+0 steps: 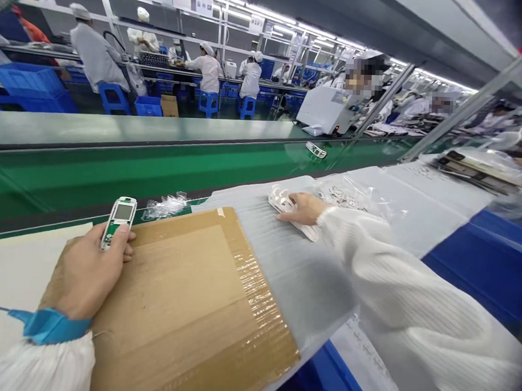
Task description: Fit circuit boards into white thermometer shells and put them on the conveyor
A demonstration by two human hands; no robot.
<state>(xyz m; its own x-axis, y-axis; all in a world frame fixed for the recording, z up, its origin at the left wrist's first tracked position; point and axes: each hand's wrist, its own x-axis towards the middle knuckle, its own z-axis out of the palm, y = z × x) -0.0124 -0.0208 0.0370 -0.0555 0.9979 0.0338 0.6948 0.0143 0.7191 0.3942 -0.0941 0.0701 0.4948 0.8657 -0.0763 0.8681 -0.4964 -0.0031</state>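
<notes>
Upright in my left hand (89,263) is a bare mobile phone assembly (119,222), with a white frame, a small grey screen and a green circuit board. My left thumb presses on its lower front, and a blue band circles that wrist. My right hand (305,208) is at a small pile of white plastic phone frames (280,197) on the foam sheet (280,259). Its thumb and forefinger are on either side of a frame; the other fingers are partly hidden. Under my left hand lies a brown cardboard sheet (185,284), its right edge taped.
Crumpled clear plastic (164,206) lies behind the cardboard. A bag of small parts (342,195) is beyond my right hand. Another phone part (316,150) sits on the green conveyor belt (210,165). A white machine (328,109) stands across it. Blue bins (489,266) are at right; several people work behind.
</notes>
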